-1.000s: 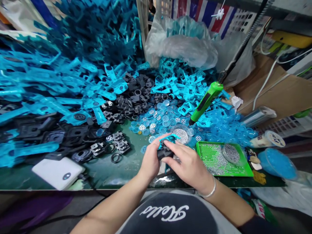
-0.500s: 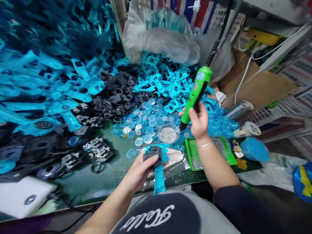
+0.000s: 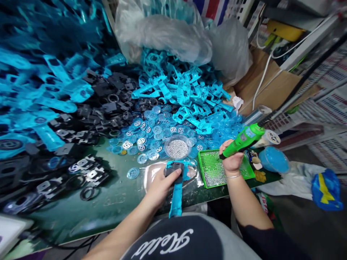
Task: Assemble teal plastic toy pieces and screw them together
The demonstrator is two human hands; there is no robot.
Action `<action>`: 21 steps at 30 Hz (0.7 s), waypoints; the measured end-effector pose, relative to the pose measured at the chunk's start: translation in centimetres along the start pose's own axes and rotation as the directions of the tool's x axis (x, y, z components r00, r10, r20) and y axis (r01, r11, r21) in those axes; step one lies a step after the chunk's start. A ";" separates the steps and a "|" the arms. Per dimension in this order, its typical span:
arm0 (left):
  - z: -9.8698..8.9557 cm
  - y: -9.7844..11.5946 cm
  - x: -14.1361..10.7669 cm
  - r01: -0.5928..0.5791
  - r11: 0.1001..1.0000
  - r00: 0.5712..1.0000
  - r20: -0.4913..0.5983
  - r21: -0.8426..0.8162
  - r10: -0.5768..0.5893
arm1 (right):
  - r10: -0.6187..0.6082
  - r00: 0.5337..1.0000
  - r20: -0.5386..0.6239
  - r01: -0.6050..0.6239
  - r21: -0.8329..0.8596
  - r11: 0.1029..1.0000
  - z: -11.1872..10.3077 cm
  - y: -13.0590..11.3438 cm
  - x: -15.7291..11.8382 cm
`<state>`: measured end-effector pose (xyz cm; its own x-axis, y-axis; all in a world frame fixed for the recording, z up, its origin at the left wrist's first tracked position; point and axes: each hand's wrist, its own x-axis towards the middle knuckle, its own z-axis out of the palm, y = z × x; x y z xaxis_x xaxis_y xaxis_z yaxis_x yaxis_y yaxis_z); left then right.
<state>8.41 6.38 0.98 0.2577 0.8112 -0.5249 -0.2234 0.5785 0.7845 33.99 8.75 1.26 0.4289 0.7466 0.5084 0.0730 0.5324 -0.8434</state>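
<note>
Screwdriver (image 3: pixel 243 140): smooth plastic. Held blue part (image 3: pixel 176 198): glossy plastic. Silvery pieces (image 3: pixel 177 148): bright metal. Tabletop (image 3: pixel 116 186): smooth, semi-gloss. Far bag (image 3: pixel 173 38): wrinkled, translucent plastic.

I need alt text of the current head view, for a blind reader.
A person's left hand holds a blue-and-black part; the right hand holds a screwdriver over a green tray of silvery pieces. Beyond are a bowl of similar pieces, translucent discs, heaped blue parts and black parts.
</note>
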 end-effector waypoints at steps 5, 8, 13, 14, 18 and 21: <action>0.1 0.2 0.0 -0.060 0.995 0.998 0.000 0.083 0.061 | 0.009 1.000 -0.009 -0.009 -0.008 1.000 -0.6 0.2 -1.0; -0.1 0.0 0.2 -0.072 0.988 0.997 0.004 0.135 0.072 | 0.008 1.000 -0.022 -0.008 -0.004 1.000 -0.7 0.5 -1.3; -0.2 0.0 0.3 -0.092 0.983 0.996 0.018 0.160 0.091 | 0.006 1.000 -0.017 -0.006 -0.005 1.000 -0.7 0.7 -1.2; -0.2 0.1 0.3 -0.095 0.982 0.995 0.022 0.163 0.093 | 0.005 1.000 -0.017 -0.005 -0.006 1.000 -0.6 0.7 -1.2; -0.1 0.3 0.2 -0.115 0.975 0.993 0.033 0.189 0.111 | 0.004 1.000 -0.012 -0.005 -0.013 1.000 -0.4 0.8 -1.4; 0.0 0.3 0.2 -0.122 0.974 0.992 0.030 0.192 0.119 | 0.001 1.000 0.003 -0.001 -0.016 1.000 -0.3 0.7 -1.4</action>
<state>8.42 6.68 1.14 0.2577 0.8712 -0.4177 -0.0682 0.4477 0.8916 33.73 7.93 -0.12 0.4262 0.7483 0.5083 0.0866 0.5256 -0.8463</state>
